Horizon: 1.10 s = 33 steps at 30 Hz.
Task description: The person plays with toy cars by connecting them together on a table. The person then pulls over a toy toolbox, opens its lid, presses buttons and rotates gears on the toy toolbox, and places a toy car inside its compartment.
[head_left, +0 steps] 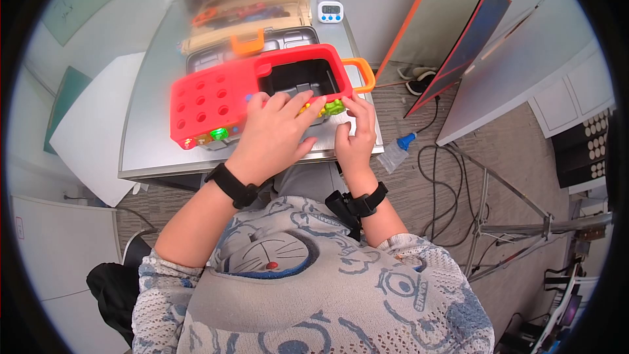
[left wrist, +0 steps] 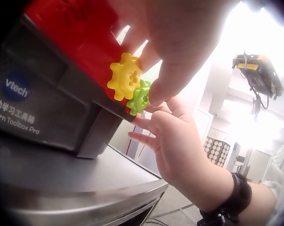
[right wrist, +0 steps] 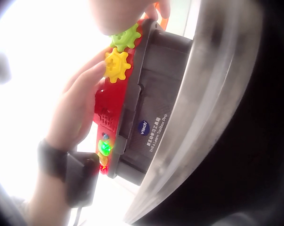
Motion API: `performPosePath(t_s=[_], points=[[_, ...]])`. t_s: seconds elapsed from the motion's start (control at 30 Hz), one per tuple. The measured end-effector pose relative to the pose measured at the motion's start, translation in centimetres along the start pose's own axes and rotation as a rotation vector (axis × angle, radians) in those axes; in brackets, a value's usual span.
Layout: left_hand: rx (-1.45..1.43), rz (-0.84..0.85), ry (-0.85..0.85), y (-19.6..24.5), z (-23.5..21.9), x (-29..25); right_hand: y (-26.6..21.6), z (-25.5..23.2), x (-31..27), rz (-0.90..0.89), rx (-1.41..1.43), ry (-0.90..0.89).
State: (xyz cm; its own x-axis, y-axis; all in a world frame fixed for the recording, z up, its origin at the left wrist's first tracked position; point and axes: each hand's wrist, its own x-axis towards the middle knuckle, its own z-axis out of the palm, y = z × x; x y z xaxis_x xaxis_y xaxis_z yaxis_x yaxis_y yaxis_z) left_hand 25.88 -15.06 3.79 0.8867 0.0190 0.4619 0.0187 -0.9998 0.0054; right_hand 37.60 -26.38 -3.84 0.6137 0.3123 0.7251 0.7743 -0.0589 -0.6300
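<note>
A red and dark grey toy toolbox [head_left: 229, 78] lies along the table's front edge. On its front face, a yellow gear [right wrist: 117, 66] sits beside a green gear [left wrist: 140, 99]. My left hand [head_left: 272, 134] lies across the front rim, fingers extended over the red top; in the right wrist view its fingertips are beside the yellow gear. My right hand [head_left: 357, 147] is at the right front corner by the green gear, fingers loosely bent against the red edge, thumb apart. Exact fingertip contact is partly hidden.
The metal table [head_left: 151, 118] holds a grey tray [head_left: 295, 36] behind the toolbox, blurred wooden pieces, and a white timer [head_left: 330, 12]. An orange handle [head_left: 368, 76] sticks out on the toolbox's right. Cables and a metal stand [head_left: 517, 193] are on the right.
</note>
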Motion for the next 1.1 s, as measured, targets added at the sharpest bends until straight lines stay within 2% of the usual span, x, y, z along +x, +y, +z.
performPosePath(t_s=[0.5,0.7,0.9,0.97,1.1], points=[[-0.021,-0.002,-0.015,-0.2,0.1,-0.1,0.6,0.1,-0.3,-0.019,-0.010,0.007],[-0.042,-0.009,-0.009,-0.2,0.1,-0.1,0.3,0.0,-0.3,0.031,0.040,0.000],[-0.080,-0.015,0.014,-0.3,0.1,-0.1,0.8,0.0,-0.4,-0.022,0.014,0.023],[-0.093,-0.019,0.023,-0.4,0.1,-0.1,1.0,-0.1,-0.9,0.101,0.074,-0.001],[-0.120,-0.031,0.013,-0.4,0.1,-0.1,0.4,-0.5,-0.6,0.111,0.110,0.000]])
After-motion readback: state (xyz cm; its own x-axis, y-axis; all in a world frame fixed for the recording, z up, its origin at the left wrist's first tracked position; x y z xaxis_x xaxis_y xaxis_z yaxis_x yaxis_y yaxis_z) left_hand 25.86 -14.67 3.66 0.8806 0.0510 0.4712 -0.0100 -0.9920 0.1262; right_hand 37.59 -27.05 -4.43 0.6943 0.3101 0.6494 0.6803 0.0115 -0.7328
